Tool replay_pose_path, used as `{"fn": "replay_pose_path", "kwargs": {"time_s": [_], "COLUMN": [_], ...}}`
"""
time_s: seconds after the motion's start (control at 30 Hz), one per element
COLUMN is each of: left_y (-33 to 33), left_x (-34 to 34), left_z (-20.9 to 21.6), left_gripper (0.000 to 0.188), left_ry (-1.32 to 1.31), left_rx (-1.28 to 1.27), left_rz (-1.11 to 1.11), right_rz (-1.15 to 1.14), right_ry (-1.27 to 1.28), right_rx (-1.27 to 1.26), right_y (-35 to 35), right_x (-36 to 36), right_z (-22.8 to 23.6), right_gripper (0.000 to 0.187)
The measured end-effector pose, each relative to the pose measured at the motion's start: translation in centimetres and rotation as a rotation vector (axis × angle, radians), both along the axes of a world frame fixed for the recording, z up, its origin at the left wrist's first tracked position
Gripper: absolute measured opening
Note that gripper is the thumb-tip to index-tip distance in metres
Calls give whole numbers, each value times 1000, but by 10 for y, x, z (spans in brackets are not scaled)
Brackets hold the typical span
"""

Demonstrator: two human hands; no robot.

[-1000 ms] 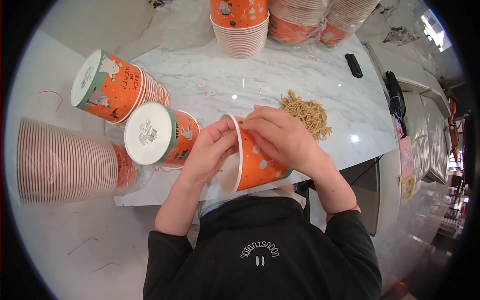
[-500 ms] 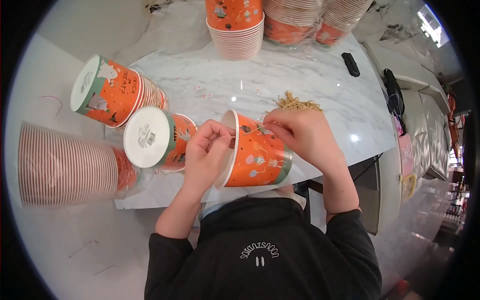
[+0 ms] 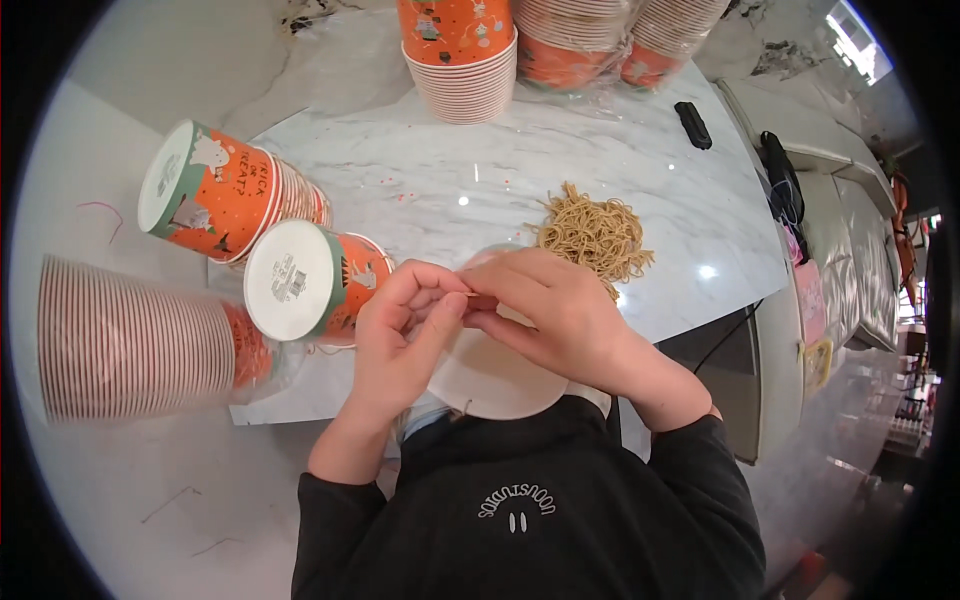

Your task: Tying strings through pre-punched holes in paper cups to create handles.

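A paper bucket (image 3: 497, 382) is in front of my body, its plain white side turned up beneath my hands. A bit of tan cord (image 3: 463, 409) shows at its near edge. My left hand (image 3: 400, 325) is closed in a pinch above the bucket's far side, thumb against the fingers. Against it, my right hand (image 3: 555, 310) is pinching too. A thin piece of tan cord (image 3: 471, 295) shows between the fingertips of both. Beyond my right hand lies a loose pile of tan cords (image 3: 597, 236). My hands hide much of the bucket.
Stacked orange-and-green buckets (image 3: 225, 190) lie on the left, with another bucket stack (image 3: 300, 278) nearer my left hand. A plastic-wrapped stack (image 3: 140, 340) is at far left. More stacks (image 3: 465, 75) stand at the back. A black object (image 3: 692, 125) lies at the marble table's (image 3: 390, 150) right.
The bucket has turned from showing its orange printed side to showing white. My right hand has moved left and nearer, meeting my left hand, and the cord pile shows more fully.
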State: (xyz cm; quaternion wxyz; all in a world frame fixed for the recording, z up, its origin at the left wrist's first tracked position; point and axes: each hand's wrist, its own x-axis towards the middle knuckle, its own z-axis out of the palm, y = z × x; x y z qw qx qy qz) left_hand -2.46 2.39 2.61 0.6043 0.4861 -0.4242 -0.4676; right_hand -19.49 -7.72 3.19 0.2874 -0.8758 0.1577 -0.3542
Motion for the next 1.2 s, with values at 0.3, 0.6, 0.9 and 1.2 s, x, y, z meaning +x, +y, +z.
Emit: {"fn": "replay_pose_path", "kwargs": {"time_s": [0.3, 0.6, 0.9, 1.2], "left_y": [-4, -16, -30, -34], "left_x": [18, 40, 35, 37], "left_z": [1, -33, -44, -66], "left_gripper": [18, 25, 27, 29], "left_ry": [-770, -212, 69, 74], "left_rx": [3, 252, 374, 297], "left_rz": [202, -124, -260, -289], "right_rz": [206, 175, 97, 53], "right_ry": [99, 169, 237, 214], "right_rx": [227, 250, 123, 114], "right_y": [-18, -25, -27, -25], "right_x": [-5, -2, -2, -4], "right_z": [-10, -17, -25, -16], "right_gripper": [19, 21, 23, 23]}}
